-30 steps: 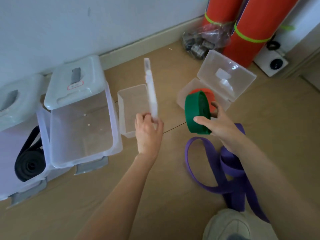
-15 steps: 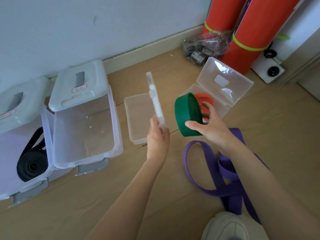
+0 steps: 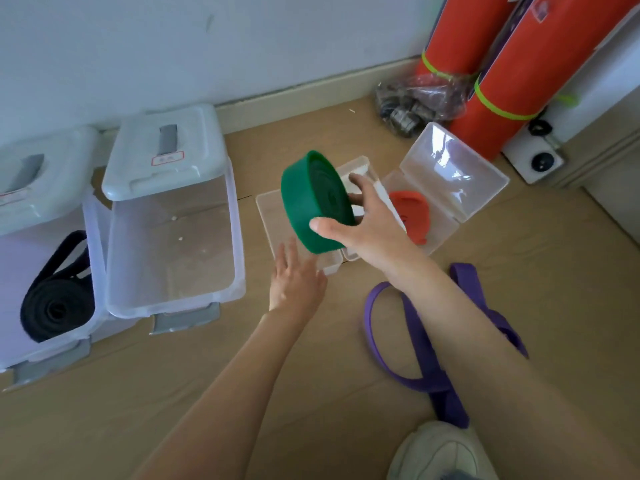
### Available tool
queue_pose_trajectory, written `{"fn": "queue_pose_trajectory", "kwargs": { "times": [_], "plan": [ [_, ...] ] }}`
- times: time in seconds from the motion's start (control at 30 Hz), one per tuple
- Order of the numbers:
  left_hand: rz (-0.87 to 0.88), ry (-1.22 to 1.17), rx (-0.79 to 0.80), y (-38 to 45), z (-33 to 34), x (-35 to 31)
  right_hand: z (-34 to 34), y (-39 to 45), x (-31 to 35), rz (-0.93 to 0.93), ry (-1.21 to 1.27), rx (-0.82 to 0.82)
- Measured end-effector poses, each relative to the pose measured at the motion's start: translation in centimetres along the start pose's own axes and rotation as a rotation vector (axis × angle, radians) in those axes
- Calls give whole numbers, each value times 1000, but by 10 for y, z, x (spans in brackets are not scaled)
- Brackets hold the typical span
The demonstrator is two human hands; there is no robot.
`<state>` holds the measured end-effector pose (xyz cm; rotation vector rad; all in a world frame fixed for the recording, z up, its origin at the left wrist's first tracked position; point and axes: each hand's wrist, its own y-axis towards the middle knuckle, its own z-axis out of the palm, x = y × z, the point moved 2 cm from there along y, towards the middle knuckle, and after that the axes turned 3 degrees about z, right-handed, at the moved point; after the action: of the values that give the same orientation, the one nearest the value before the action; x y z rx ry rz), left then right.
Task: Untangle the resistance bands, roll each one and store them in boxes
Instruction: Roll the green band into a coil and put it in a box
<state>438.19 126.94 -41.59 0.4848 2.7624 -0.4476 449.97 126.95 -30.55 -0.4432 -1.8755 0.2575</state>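
My right hand (image 3: 360, 223) grips a rolled green band (image 3: 313, 202) and holds it in the air over a small clear box (image 3: 273, 220) that lies open on the floor. My left hand (image 3: 294, 278) rests with straight fingers at that box's near edge. To the right, a rolled red band (image 3: 410, 216) lies in a second small clear box (image 3: 453, 174) with its lid up. A loose purple band (image 3: 422, 344) sprawls on the floor under my right forearm. A rolled black band (image 3: 55, 303) sits in the far-left bin.
Two large clear bins (image 3: 173, 237) with white lids stand at the left by the wall. Orange rolled mats (image 3: 512, 64), a plastic bag of metal parts (image 3: 412, 102) and a white socket box (image 3: 536, 161) fill the back right corner. My shoe (image 3: 440, 452) is at the bottom.
The small box's lid, held upright by my left hand before, now lies flat open. My left hand has let go and dropped to the box's edge. The green roll moved left over the box.
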Motion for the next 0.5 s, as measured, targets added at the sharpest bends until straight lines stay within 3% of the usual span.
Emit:
{"fn": "queue_pose_trajectory", "kwargs": {
  "times": [0.07, 0.13, 0.2, 0.27, 0.37, 0.5],
  "plan": [
    [-62, 38, -84, -1, -3, 16, 16, 26, -10, 118, -28, 38],
    [-73, 98, -71, -5, -4, 30, 31, 49, -19, 195, -75, 79],
    [62, 264, -44, -12, 0, 37, 48, 68, -24, 210, -155, 97],
    [107, 384, -144, -16, 0, 46, 67, 80, -30, 212, -306, 85],
    [70, 377, -138, -23, -1, 49, 89, 85, -41, 220, -552, -28],
    [-15, 422, -107, -28, 5, 58, 102, 84, -40, 135, -704, -149]
  ]
}}
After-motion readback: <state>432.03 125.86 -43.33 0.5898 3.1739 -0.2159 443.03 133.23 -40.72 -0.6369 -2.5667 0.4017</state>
